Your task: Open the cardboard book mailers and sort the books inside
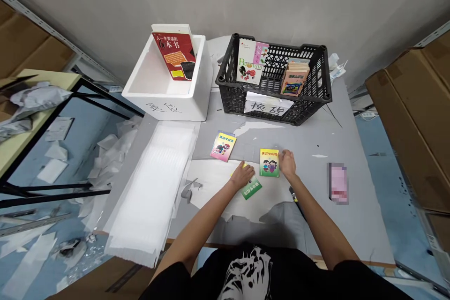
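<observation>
My left hand (pixel 242 175) lies over a small green-and-yellow book (pixel 251 188), its fingers bent onto the cover and hiding part of it. This book is turned at an angle on the table. My right hand (pixel 288 164) has curled fingers pinching the right edge of another small book (pixel 269 163), which has a yellow top, a green bottom and two cartoon children on it. Up and to the left lies a third small book (pixel 224 146) with a yellow-and-pink cover, touched by neither hand.
A white foam box (pixel 165 105) holds a red book (pixel 174 56). Beside it a black plastic crate (pixel 228 96) contains several books. White foam sheets (pixel 151 192) cover the table's left side. A utility knife (pixel 297 200) lies by my right forearm; a pink blurred object (pixel 339 183) is farther right.
</observation>
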`<state>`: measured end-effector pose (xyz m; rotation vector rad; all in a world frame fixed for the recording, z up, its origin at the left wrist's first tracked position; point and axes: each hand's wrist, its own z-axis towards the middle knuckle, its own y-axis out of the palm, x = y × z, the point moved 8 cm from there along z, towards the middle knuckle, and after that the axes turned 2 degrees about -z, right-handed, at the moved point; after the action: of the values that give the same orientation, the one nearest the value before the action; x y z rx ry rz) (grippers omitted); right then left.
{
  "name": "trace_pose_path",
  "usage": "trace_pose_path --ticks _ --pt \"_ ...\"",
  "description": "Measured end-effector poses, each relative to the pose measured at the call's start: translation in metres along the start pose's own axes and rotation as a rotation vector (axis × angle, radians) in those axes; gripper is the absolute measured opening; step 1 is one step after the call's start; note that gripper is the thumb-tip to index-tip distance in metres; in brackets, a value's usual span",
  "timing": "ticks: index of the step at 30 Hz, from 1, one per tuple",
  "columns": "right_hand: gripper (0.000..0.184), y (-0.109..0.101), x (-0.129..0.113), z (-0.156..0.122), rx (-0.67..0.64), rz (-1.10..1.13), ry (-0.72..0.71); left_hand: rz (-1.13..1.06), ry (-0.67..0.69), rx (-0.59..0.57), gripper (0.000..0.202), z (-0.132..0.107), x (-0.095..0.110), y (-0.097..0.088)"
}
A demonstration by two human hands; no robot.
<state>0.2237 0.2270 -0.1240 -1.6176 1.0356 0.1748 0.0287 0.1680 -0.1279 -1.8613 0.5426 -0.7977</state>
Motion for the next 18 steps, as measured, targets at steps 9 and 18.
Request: trace_pose_path --ticks 9,18 --pt "0.036 0.029 0.001 -0.096 -0.033 0.135 -0.261 -0.258 -0.178 -0.022 0.024 -0.011 -0.031 -0.010" --pt "0.033 0.000 -0.072 -0.124 -0.247 0.561 -0.397 -1.005 -0.351 0.678 0.019 -0.077 -0.029 -0.082"
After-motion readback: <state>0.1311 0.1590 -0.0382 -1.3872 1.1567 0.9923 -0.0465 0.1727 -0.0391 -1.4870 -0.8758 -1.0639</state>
